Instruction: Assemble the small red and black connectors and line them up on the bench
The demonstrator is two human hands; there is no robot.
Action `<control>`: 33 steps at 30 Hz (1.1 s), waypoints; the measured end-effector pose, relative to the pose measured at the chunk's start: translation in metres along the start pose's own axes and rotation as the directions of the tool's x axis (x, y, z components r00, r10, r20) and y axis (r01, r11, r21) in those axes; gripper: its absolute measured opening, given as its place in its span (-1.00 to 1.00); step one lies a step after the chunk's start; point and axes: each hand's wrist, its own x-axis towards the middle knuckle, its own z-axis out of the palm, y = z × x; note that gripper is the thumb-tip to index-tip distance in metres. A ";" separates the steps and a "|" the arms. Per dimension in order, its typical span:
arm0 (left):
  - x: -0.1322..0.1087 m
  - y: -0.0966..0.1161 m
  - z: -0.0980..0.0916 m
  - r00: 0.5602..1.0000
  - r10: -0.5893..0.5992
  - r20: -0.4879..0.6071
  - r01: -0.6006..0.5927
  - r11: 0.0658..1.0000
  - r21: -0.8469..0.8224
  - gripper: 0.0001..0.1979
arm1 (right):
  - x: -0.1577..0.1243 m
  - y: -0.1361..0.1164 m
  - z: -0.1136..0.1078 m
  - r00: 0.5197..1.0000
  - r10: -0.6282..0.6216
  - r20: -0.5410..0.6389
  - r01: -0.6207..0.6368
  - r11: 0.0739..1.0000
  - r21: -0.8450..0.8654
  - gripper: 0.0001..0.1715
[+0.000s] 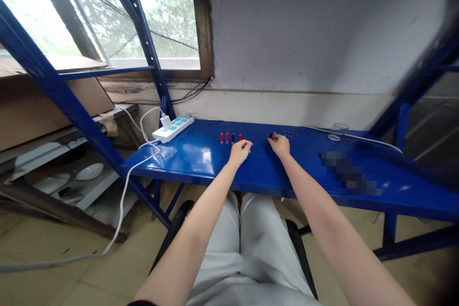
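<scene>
At the blue bench [201, 162], right fingers [274, 139] pinch a black peg [270, 136].

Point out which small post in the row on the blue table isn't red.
The black post, third from the left in the row of four; the other three posts are red.
</scene>
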 end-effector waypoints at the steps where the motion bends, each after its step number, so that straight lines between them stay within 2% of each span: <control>1: 0.000 0.000 0.000 1.000 0.004 -0.001 -0.004 1.000 0.010 -0.76 | 0.004 0.003 0.000 1.000 -0.003 0.014 0.003 1.000 -0.011 -0.86; 8: 0.000 -0.002 0.000 0.999 0.032 0.003 -0.032 0.998 0.062 -0.75 | 0.019 0.007 0.006 0.995 -0.040 0.095 0.048 0.995 -0.087 -0.87; 14: -0.001 0.000 0.000 0.999 0.037 0.001 -0.037 0.996 0.086 -0.75 | 0.029 0.004 0.005 0.976 0.027 0.216 0.019 0.978 -0.210 -0.83; 18: 0.000 0.000 -0.001 0.999 0.039 -0.015 -0.037 0.996 0.086 -0.77 | 0.032 0.003 0.003 0.957 0.036 0.288 0.046 0.960 -0.275 -0.81; 25: 0.001 0.002 -0.001 0.995 0.025 -0.092 -0.021 0.999 0.047 -0.80 | 0.031 0.000 0.003 0.954 0.057 0.294 0.036 0.952 -0.303 -0.77; 33: -0.001 0.006 -0.003 0.973 0.009 -0.229 -0.018 0.999 -0.038 -0.83 | 0.034 0.002 0.003 0.947 0.086 0.309 0.022 0.944 -0.329 -0.79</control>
